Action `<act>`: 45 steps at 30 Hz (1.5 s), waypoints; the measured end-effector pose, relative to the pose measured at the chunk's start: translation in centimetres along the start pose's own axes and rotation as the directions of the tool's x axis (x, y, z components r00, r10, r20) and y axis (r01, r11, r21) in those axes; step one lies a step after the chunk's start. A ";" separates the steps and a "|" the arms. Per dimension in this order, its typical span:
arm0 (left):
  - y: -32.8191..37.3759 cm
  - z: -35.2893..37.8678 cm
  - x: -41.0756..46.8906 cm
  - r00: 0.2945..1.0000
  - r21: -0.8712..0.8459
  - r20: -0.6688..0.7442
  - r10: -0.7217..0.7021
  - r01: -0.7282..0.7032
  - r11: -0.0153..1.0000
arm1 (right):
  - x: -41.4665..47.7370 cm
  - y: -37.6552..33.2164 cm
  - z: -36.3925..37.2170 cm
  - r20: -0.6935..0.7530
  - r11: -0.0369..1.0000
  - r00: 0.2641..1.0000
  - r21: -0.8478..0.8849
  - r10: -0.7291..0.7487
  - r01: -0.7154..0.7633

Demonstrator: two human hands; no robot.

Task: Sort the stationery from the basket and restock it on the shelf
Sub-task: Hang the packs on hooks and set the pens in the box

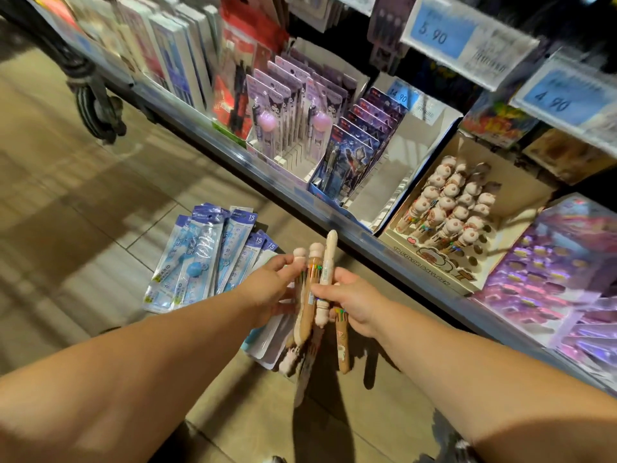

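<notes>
Head view: two hands on a bunch of multicolour pens before the shelf

Left hand (267, 289) curls its fingers round a bunch of multicolour pens (313, 279) with character-shaped caps, held roughly upright at the middle of the frame. Some flat white packs (267, 342) hang below that hand, though its hold on them is unclear. Right hand (354, 295) pinches a cream pen (329, 259) in the bunch, and a brown pen (342, 342) hangs down from under its palm.

At two o'clock from the hands, an open display box (434, 272) on the shelf (267, 182) holds more such pens standing in rows. At nine o'clock, blue ruler packs (207, 255) lie fanned on the tiled floor (83, 228). At twelve o'clock stand purple carded pens (290, 105) and dark blue carded pens (350, 155). Blue price tags (444, 31) hang at one o'clock.
</notes>
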State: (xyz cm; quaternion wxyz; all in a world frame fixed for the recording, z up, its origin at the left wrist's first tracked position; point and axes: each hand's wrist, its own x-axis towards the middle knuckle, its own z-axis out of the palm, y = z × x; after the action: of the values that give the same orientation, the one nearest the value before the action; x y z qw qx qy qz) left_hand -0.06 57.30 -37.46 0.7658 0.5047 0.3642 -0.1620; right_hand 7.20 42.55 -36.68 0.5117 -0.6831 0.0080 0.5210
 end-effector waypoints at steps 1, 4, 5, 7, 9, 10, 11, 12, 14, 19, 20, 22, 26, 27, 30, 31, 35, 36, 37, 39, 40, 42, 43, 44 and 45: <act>0.4 0.4 -0.2 0.999 -0.002 -0.038 0.023 -0.023 1.000 | -0.2 -0.9 0.2 -0.001 1.000 1.000 -0.025 -0.020 0.020; 2.9 1.8 -1.2 0.985 -0.046 -0.097 0.142 -0.147 0.988 | -1.8 -5.1 0.8 -0.002 0.984 0.993 -0.132 -0.118 0.117; 4.0 2.3 -1.6 0.978 -0.055 -0.101 0.183 -0.189 0.980 | -2.5 -6.7 0.9 -0.007 0.958 0.986 -0.239 -0.167 0.160; 6.4 3.1 -2.6 0.965 -0.113 -0.099 0.242 -0.253 0.961 | -4.0 -9.9 1.0 -0.027 0.847 0.967 -0.488 -0.255 0.210; 8.5 3.9 -3.9 0.958 -0.197 -0.037 0.284 -0.285 0.938 | -5.7 -12.6 0.7 -0.012 0.766 0.952 -0.596 -0.307 0.240; 9.5 4.3 -4.6 0.954 -0.236 0.020 0.301 -0.288 0.928 | -6.7 -13.8 0.6 0.008 0.739 0.945 -0.622 -0.326 0.260; 10.4 4.8 -5.3 0.945 -0.275 0.076 0.318 -0.286 0.918 | -7.7 -14.9 0.4 0.027 0.708 0.941 -0.651 -0.337 0.273; 11.4 5.3 -6.1 0.934 -0.307 0.118 0.338 -0.290 0.907 | -9.0 -16.1 0.1 0.043 0.678 0.937 -0.679 -0.348 0.283; 12.7 6.2 -7.2 0.911 -0.341 0.158 0.380 -0.310 0.887 | -11.3 -17.7 -0.6 0.060 0.641 0.930 -0.708 -0.362 0.296; 14.0 8.1 -9.0 0.861 -0.294 0.150 0.486 -0.431 0.853 | -15.2 -18.9 -2.7 -0.069 0.597 0.909 -0.774 -0.410 0.210; 14.2 8.3 -9.3 0.850 -0.272 0.123 0.512 -0.467 0.841 | -15.9 -18.9 -2.9 -0.089 0.626 0.905 -0.749 -0.417 0.215; 14.4 8.9 -9.6 0.826 -0.225 0.076 0.559 -0.532 0.816 | -16.8 -18.7 -3.3 -0.117 0.660 0.890 -0.715 -0.441 0.233; 14.3 9.1 -9.7 0.779 -0.142 0.082 0.621 -0.608 0.781 | -17.2 -19.2 -2.9 -0.169 0.757 0.855 -0.570 -0.490 0.320; 14.2 9.1 -9.8 0.768 -0.143 0.104 0.632 -0.617 0.774 | -17.2 -19.4 -2.7 -0.175 0.823 0.868 -0.446 -0.465 0.351; 13.8 9.0 -9.9 0.765 -0.107 0.092 0.638 -0.629 0.770 | -17.8 -19.3 -2.4 -0.178 0.942 0.927 -0.122 -0.329 0.311; 13.8 9.0 -9.8 0.764 -0.079 0.081 0.640 -0.635 0.769 | -18.1 -19.2 -2.5 -0.179 0.959 0.942 -0.076 -0.283 0.274; 13.9 9.1 -9.8 0.760 0.010 0.103 0.642 -0.646 0.763 | -18.6 -18.9 -3.0 -0.128 0.980 0.982 0.121 -0.142 0.157; 13.9 9.3 -9.9 0.757 0.016 0.122 0.642 -0.648 0.762 | -18.7 -18.9 -3.1 -0.107 0.976 0.986 0.163 -0.127 0.143; 13.9 9.4 -9.9 0.748 0.014 0.139 0.649 -0.657 0.754 | -18.7 -18.8 -3.2 -0.099 0.972 0.987 0.187 -0.127 0.144; 13.9 9.5 -10.0 0.731 0.005 0.173 0.660 -0.671 0.742 | -18.9 -18.6 -3.3 -0.100 0.966 0.986 0.207 -0.135 0.154; 13.7 9.6 -9.7 0.724 0.003 0.192 0.662 -0.675 0.737 | -19.1 -18.4 -3.3 -0.103 0.965 0.985 0.206 -0.142 0.160; 13.5 9.7 -9.4 0.721 0.016 0.203 0.663 -0.679 0.734 | -19.3 -18.1 -3.4 -0.123 0.962 0.978 0.196 -0.170 0.192; 13.4 9.7 -9.4 0.722 0.023 0.202 0.662 -0.679 0.734 | -19.4 -17.9 -3.4 -0.143 0.959 0.971 0.183 -0.191 0.215; 13.2 9.8 -9.3 0.726 0.031 0.200 0.658 -0.676 0.737 | -19.5 -17.8 -3.3 -0.169 0.959 0.962 0.150 -0.216 0.242; 13.1 9.9 -9.2 0.731 0.037 0.207 0.650 -0.670 0.742 | -19.5 -17.7 -3.2 -0.198 0.959 0.950 0.096 -0.244 0.266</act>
State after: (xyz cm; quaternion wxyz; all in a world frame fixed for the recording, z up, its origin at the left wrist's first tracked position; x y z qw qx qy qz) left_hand 5.66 53.11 -19.98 0.7741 0.6254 0.0806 0.0557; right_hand 10.18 38.50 -10.60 0.6124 -0.6911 -0.0017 0.3837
